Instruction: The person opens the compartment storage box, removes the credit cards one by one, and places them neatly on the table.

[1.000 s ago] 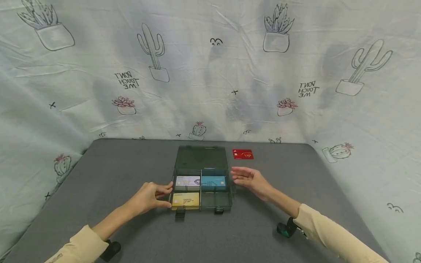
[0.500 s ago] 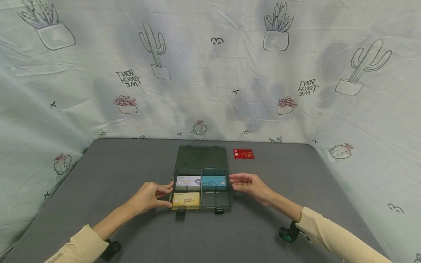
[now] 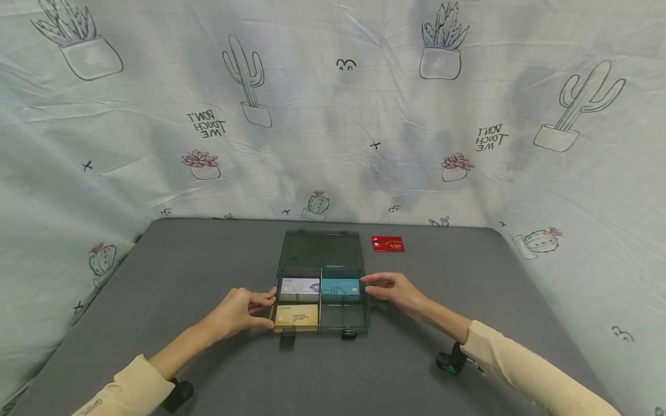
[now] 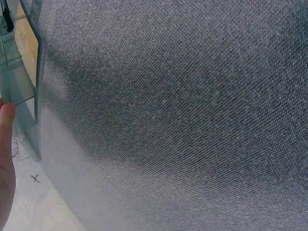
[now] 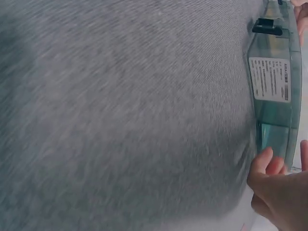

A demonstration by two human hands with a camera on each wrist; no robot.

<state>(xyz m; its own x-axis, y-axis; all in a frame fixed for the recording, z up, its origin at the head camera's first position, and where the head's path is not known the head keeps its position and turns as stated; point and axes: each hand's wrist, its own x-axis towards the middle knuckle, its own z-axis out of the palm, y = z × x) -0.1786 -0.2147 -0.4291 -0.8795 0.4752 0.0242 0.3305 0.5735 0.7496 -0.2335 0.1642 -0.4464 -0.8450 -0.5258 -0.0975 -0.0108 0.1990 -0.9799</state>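
A dark translucent green plastic case (image 3: 343, 316) lies open on the grey table, its lid folded back. Three of its four-way sections hold cards: a white one (image 3: 300, 286) and a blue one (image 3: 340, 287) at the back, a yellow one (image 3: 296, 318) at front left. The front right section shows its bare floor. My left hand (image 3: 236, 312) touches the case's left side, thumb and fingers spread apart. On the opposite side, my right hand (image 3: 398, 292) has its fingertips at the edge beside the blue card. In the right wrist view, the right thumb (image 5: 262, 161) rests against the case's side.
A red VIP card (image 3: 387, 244) lies on the table behind and right of the case. Two black latches (image 3: 349, 333) project from the case's front. A printed fabric curtain (image 3: 333, 115) encloses the grey table (image 3: 218, 248) at the back and sides.
My right hand first came toward me along the case's right side, then moved slightly left so its fingertips reach the edge by the blue card. The left hand stays at the left side.
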